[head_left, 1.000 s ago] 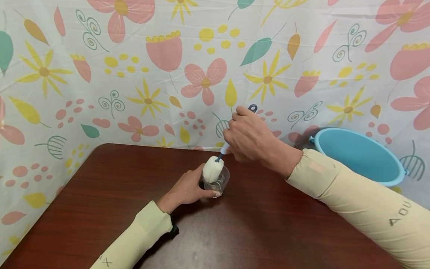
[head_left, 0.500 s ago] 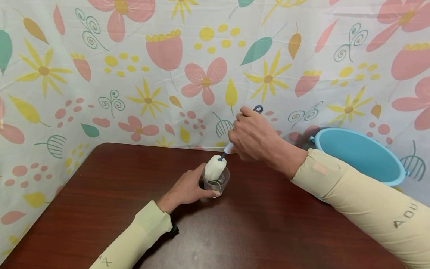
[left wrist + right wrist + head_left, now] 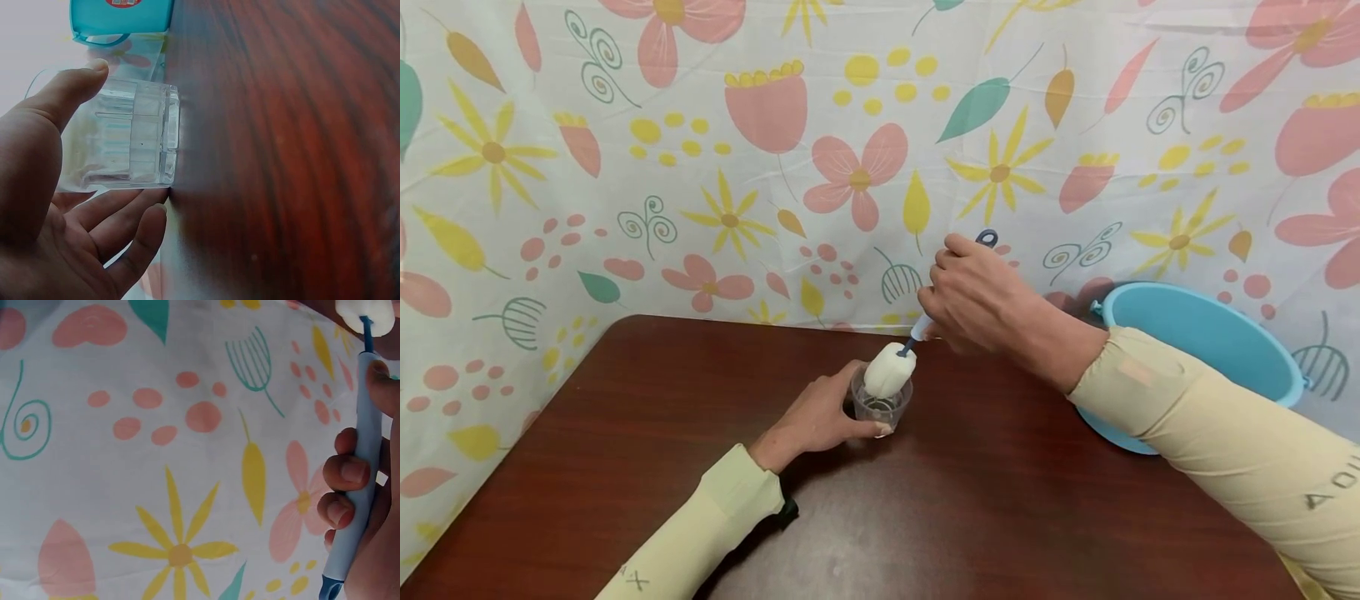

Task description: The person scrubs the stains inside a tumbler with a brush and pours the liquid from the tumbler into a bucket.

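Observation:
A clear plastic cup (image 3: 880, 414) stands upright on the dark wooden table. My left hand (image 3: 820, 412) grips it from the left; in the left wrist view the thumb lies on one side of the cup (image 3: 134, 134) and the fingers on the other. My right hand (image 3: 977, 292) holds a bottle brush by its pale blue handle (image 3: 362, 462), fingers wrapped round it. The brush's white sponge head (image 3: 889, 371) dips into the cup's mouth, tilted with the handle leaning up to the right. Its dark hanging loop (image 3: 987, 238) sticks out above the right hand.
A light blue basin (image 3: 1195, 333) stands at the right, partly hidden behind the right sleeve (image 3: 1210, 417). A floral curtain (image 3: 760, 167) hangs right behind the back edge of the table (image 3: 647, 400).
My right hand has shifted slightly to the right with the brush, and the sponge head has moved toward the cup's right side. The left hand and the cup have stayed in place.

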The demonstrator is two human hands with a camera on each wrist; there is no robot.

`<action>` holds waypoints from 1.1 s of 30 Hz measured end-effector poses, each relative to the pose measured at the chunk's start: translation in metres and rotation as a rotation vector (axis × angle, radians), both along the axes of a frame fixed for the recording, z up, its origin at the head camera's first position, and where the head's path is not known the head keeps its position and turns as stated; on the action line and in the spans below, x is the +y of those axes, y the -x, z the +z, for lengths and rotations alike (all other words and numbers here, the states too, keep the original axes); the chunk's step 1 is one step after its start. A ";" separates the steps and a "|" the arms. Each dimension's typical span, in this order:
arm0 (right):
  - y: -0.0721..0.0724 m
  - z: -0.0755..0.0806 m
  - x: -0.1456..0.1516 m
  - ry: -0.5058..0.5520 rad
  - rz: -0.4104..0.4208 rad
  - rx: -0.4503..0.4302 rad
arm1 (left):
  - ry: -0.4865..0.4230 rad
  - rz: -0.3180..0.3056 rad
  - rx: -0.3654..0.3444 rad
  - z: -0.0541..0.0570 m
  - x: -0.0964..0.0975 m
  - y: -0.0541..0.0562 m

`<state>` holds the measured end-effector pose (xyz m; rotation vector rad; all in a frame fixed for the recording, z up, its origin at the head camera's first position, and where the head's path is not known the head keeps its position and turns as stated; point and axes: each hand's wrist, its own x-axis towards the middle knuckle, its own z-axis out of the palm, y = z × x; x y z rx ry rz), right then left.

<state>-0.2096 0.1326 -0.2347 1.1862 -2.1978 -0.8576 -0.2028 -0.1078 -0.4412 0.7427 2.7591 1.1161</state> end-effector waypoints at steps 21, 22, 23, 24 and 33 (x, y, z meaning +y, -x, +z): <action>-0.008 0.007 0.001 -0.124 0.014 -0.015 | 0.016 0.001 0.022 0.000 -0.001 0.001; -0.009 0.006 0.001 -0.125 0.014 -0.013 | 0.016 0.000 0.019 0.000 0.000 0.001; -0.010 0.006 0.001 -0.125 0.016 -0.009 | 0.017 -0.001 0.018 0.000 0.000 0.001; -0.010 0.005 0.000 -0.123 0.020 -0.004 | 0.019 -0.001 0.018 -0.001 0.000 0.001; -0.012 -0.008 -0.016 -0.201 0.051 0.018 | -0.015 -0.013 0.004 -0.002 0.002 -0.001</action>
